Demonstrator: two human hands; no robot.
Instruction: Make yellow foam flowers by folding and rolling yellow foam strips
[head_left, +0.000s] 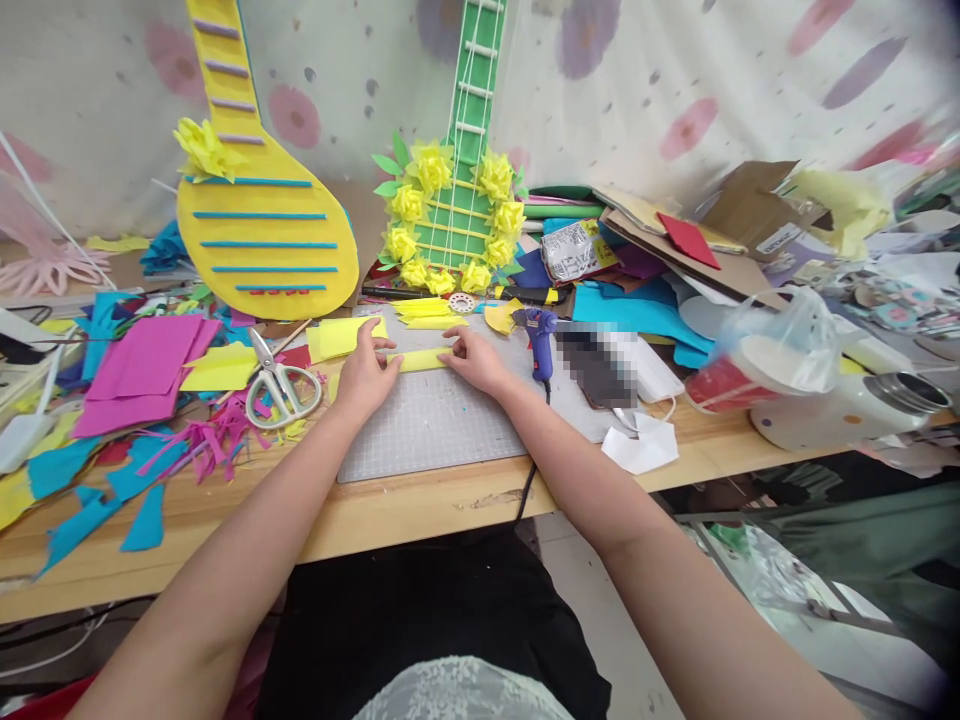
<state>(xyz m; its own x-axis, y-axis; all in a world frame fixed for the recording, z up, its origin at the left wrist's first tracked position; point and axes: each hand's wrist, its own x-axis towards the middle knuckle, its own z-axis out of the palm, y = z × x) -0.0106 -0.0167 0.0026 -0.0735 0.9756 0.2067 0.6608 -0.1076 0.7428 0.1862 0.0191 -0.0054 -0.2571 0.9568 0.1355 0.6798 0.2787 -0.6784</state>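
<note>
A narrow strip of yellow paper (422, 360) stretches between my hands, low over a grey cutting mat (427, 440). My left hand (366, 375) pinches its left end, the forefinger raised and bent. At the other end, my right hand (474, 360) grips the strip between thumb and fingers. Just beyond them lie a yellow paper sheet (341, 338) and a stack of yellow pieces (431, 318). A purple glue gun (540, 343) rests to the right of my right hand. Scissors with pale handles (281, 388) lie left of my left hand.
Behind stand a yellow paper guitar (262, 225) and a green one (457, 215) ringed with yellow flowers. Magenta sheets (142, 370) and blue scraps lie left. A blurred-out phone (600, 370), a lidded cup (750, 370) and a bottle (832, 410) are right. The glue gun's cord hangs over the table edge.
</note>
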